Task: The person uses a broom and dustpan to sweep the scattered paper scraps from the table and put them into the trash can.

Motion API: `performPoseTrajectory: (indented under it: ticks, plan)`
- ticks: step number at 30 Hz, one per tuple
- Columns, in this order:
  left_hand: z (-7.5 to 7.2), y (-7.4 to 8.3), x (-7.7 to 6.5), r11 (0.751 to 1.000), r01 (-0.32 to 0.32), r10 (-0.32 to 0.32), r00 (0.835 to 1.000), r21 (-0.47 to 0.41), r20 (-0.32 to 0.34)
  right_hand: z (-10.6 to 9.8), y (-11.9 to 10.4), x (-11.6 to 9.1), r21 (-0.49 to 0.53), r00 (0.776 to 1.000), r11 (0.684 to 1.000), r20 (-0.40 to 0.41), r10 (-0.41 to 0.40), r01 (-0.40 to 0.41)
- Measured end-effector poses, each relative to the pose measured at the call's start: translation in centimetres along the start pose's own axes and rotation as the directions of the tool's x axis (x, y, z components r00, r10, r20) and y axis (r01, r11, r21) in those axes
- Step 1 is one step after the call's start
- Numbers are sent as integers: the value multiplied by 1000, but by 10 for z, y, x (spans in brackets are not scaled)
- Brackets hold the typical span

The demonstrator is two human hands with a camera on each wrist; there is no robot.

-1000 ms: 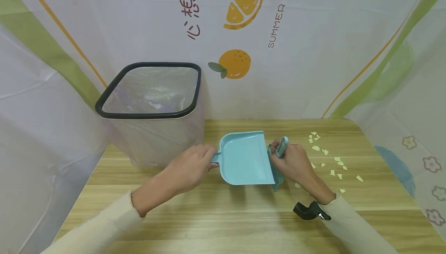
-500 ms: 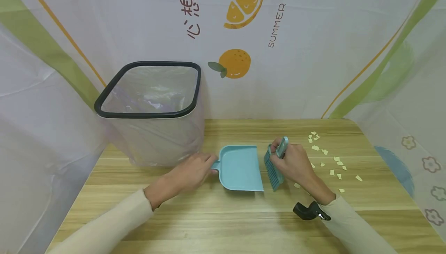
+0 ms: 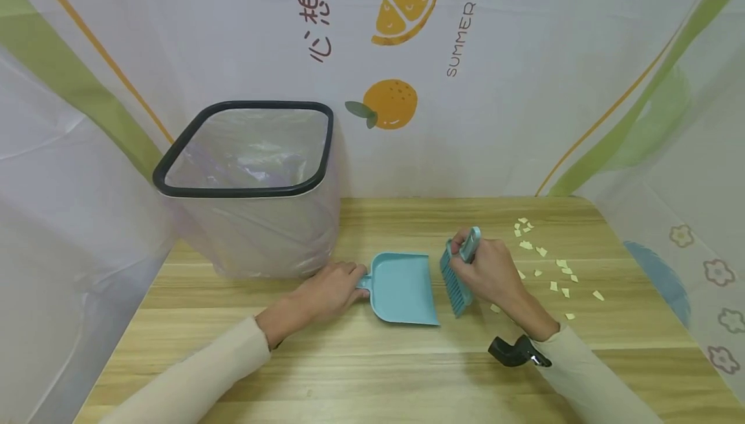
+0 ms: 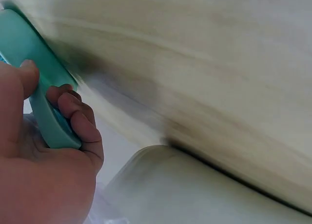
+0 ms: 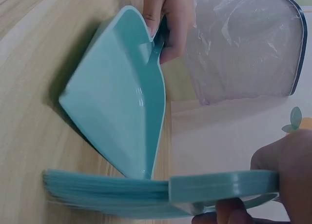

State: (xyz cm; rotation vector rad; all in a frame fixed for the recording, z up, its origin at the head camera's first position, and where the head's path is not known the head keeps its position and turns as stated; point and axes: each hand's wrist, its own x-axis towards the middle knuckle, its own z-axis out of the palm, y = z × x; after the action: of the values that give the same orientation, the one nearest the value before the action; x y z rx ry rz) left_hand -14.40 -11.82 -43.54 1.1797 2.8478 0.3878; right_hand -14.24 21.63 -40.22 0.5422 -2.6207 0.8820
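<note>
A light blue dustpan (image 3: 403, 288) lies low over the wooden table, its wide lip facing right. My left hand (image 3: 334, 288) grips its short handle, fingers wrapped round it in the left wrist view. Just right of the lip, my right hand (image 3: 485, 265) holds a matching hand brush (image 3: 456, 285), its bristles (image 5: 97, 187) pointing down to the table. A narrow gap separates brush and dustpan in the head view. No scraps show in the pan. Several small pale yellow paper scraps (image 3: 561, 264) are scattered to the right of my right hand.
A bin (image 3: 262, 236) with a black rim and a clear plastic liner stands at the back left, close behind my left hand. A printed white curtain (image 3: 495, 127) encloses the back and sides of the wooden table (image 3: 372, 372).
My left hand has brought the dustpan down and slightly toward me, pulling its lip away from the brush. My right hand with the brush has barely moved.
</note>
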Motion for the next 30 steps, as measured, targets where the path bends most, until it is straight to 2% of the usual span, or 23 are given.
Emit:
performPoseTrajectory:
  ticks: [7,13,19,24,30]
  plan:
    - [1,0,5,1000,10,-10,1000,25,16,-1,-2,1,2,1000,1000,4,1,-1]
    - [-2,2,9,999,49,-49,998,16,47,-2,-1,2,-7,1000,1000,13,-1,1]
    - [-5,5,13,996,86,-85,993,2,79,-8,-2,2,10,998,999,39,43,-44]
    - [-7,7,16,995,96,-95,991,-10,96,-20,-1,0,11,995,996,48,92,-92]
    - [-9,8,15,995,103,-102,989,-7,108,-43,6,-6,-31,995,994,-6,104,-104]
